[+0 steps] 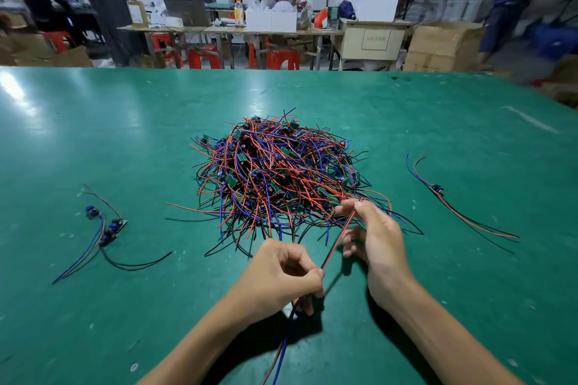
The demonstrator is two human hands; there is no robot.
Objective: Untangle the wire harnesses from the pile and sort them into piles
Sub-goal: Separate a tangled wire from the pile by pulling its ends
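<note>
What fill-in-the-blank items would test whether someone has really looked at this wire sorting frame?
1. The big tangled pile lies on a ____ table.
2. The right hand and the left hand each pinch the same red and ____ wire pair.
3. The sorted group to the person's left holds more harnesses than the ____ harness on the right.

Missing words: green; black; single

One view only: head cam, worn by the person, wide-angle, looking fwd and down across the green table. Table's near edge runs under the frame bottom, so cam sits close over it; far edge crosses approx a quarter down, workshop benches beyond it.
</note>
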